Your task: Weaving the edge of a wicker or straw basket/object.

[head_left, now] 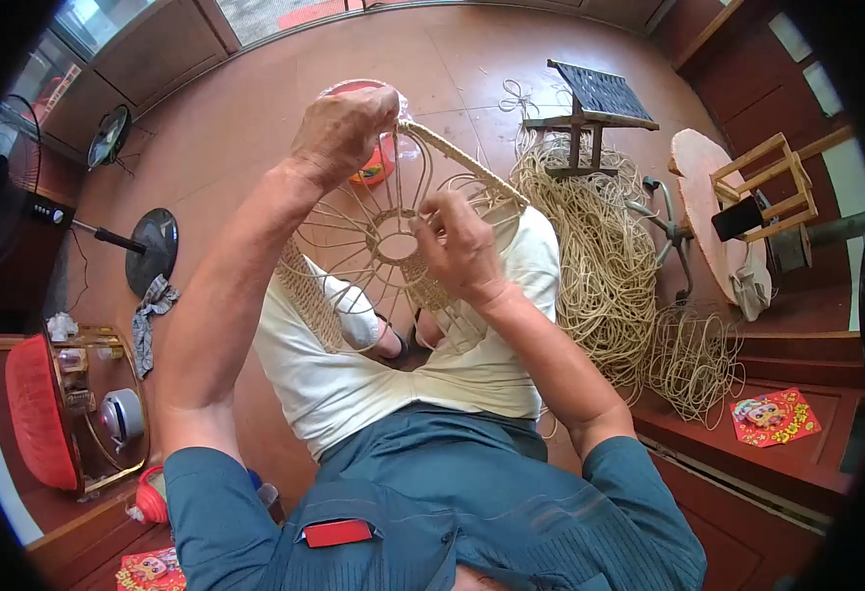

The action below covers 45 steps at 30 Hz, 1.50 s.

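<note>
A partly woven basket (306, 297) rests on my lap, between my thighs. Bare wire-like ribs spread from the small ring (377, 236) at its middle, and tan cord is woven along its sides. My left hand (346, 128) is closed at the far edge, gripping the cord-wrapped rim (464, 164). From that fist the rim slants down to the right. My right hand (460, 241) is over the ribs just right of the ring, its fingers curled in a pinch. Whatever those fingertips hold is too small to make out.
A big heap of loose tan cord (600, 266) lies on the floor at my right, beside a small woven-top stool (600, 94). A wire frame (693, 364) stands near it. Beyond the basket is a red basin (371, 165). A standing fan's base (152, 251) is at left.
</note>
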### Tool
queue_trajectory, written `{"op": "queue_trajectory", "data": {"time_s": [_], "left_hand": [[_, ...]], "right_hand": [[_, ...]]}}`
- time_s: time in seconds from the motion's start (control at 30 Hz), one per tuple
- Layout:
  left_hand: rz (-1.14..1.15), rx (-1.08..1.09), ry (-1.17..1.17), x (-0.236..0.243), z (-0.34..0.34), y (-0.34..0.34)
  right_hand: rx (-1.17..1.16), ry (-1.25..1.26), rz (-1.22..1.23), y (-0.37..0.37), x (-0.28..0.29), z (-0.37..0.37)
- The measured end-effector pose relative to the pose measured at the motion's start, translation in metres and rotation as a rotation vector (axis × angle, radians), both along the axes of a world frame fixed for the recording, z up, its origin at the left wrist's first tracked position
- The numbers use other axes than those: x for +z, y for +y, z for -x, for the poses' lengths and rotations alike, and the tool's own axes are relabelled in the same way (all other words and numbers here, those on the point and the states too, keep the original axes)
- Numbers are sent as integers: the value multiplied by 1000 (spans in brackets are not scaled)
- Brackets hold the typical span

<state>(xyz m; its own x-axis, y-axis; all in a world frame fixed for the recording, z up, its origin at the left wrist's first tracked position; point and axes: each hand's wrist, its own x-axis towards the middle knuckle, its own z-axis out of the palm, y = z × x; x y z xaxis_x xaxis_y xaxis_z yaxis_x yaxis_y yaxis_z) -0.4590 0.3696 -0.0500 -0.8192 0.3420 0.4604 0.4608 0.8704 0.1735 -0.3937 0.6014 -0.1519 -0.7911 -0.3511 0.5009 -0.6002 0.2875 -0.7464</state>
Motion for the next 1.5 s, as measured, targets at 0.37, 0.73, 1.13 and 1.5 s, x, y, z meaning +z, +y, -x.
{"op": "queue_trajectory", "data": {"time_s": [0.37,0.73,1.13,1.5], "left_hand": [[-48,-46,99,20,-25,8],[-55,-12,43,26,-31,9],[-46,-34,65,56,-70,10],[35,-54,280,80,-150,20]], "right_hand": [[-204,198,62,10,66,51],[-161,49,60,-6,80,59],[-54,164,160,-25,89,39],[-74,391,161,-14,120,-26]]}}
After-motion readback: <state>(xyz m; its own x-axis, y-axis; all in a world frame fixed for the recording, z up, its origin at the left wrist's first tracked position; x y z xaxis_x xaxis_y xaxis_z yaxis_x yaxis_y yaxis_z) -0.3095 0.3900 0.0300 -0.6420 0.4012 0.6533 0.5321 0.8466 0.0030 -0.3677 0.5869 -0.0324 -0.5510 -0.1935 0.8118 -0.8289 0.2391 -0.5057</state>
